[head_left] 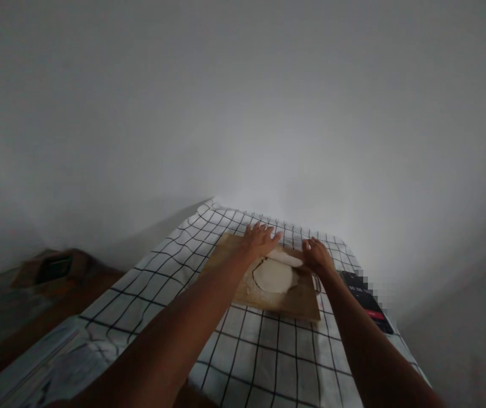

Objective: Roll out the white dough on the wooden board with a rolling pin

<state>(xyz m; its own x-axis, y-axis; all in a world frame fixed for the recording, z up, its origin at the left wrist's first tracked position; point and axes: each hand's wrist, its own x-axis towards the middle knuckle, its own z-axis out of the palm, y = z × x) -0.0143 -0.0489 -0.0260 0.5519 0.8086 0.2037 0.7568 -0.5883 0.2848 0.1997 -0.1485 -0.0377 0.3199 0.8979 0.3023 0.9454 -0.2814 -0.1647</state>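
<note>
On a wooden board (pixel 296 302) lies a flat round of pale dough (pixel 273 277), with a dark curved line along its left edge. A light-coloured rolling pin (pixel 284 258) crosses the far side of the dough. My left hand (pixel 260 239) rests palm down at the pin's left end, its fingers stretched out and spread. At the other end my right hand (pixel 317 255) has its fingers curled round the pin. Both hands partly cover the pin's ends.
A white cloth with black checks (pixel 264 345) covers the table. To the right of my right forearm lies a dark phone (pixel 364 300) showing a timer. Clear plastic (pixel 73 362) lies at the near left. The table's far side meets a pale wall (pixel 243 113).
</note>
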